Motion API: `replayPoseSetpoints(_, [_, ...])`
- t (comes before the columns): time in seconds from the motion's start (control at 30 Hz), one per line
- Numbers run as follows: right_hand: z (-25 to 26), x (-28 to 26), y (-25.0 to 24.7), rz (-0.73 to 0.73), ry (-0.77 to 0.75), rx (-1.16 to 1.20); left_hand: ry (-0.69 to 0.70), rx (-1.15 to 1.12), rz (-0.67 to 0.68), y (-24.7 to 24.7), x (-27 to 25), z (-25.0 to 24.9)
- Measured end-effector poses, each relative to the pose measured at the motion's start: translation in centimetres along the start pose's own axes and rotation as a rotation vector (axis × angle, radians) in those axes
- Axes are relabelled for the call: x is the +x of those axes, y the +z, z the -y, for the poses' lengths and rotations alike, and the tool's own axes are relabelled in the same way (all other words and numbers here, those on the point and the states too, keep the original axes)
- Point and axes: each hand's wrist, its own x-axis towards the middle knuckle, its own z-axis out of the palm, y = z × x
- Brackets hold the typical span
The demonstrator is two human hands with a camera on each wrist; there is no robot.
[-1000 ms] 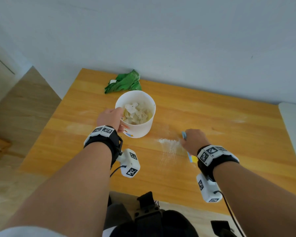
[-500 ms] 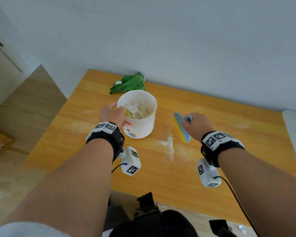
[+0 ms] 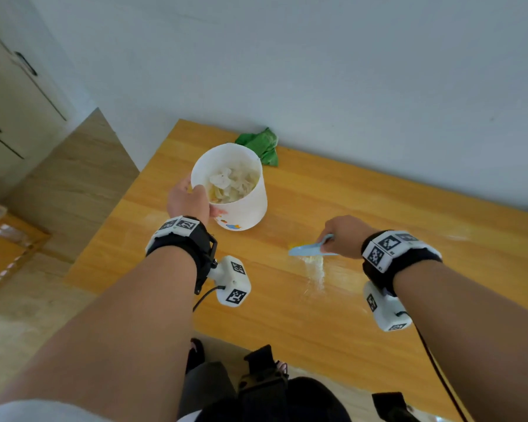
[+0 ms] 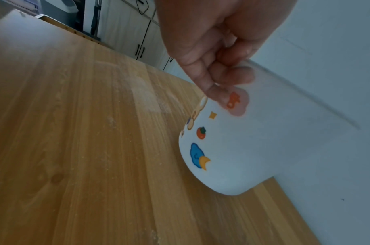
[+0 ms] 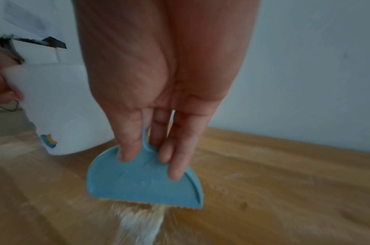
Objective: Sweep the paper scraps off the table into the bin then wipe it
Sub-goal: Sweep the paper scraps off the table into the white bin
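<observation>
While sweeping: bin sits beside the debris.
Left hand: grips bin rim, steadying it.
Right hand: pinches blue scraper, edge on counter, gathering debris.

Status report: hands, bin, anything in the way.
Left hand grips white bin rim. Right hand holds blue brush at white residue. Nothing in between.

A pale grey-blue wall runs behind a wooden table pushed against it. To the left stands a light cabinet with dark handles, above a floor of beige wood-grain boards. Soft, even daylight fills the room.
</observation>
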Motion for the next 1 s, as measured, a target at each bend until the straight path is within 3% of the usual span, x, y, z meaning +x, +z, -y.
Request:
replayPoseSetpoints(0.17, [-0.4,0.3,-2.4,-0.214,-0.012,0.065,-0.041,0.0,0.016,0.1,0.1,-0.5])
replayPoseSetpoints(0.27, [0.5,1.6,-1.3,-0.249,-0.03,0.035,-0.036,0.046,0.012,-0.5,-0.1,-0.5])
replayPoseSetpoints(0.53, [1.4,1.9,0.5,0.039,-0.113,-0.05,-0.029,0.125,-0.039,-1.5,0.4,0.5])
replayPoseSetpoints(0.73, [0.8,-0.1,0.9,0.145,-0.084,-0.067,0.038,0.201,-0.004,0.4,-0.5,0.7])
replayPoseSetpoints(0.9, [-0.3,-1.4,-1.3,-0.108,-0.059,0.072,0.073,0.212,0.031,1.2,-1.3,0.8])
replayPoseSetpoints(1.0, [-1.2,-1.1,-0.9,-0.217,0.031,-0.004,0.087,0.232,0.042,1.1,-1.8,0.6])
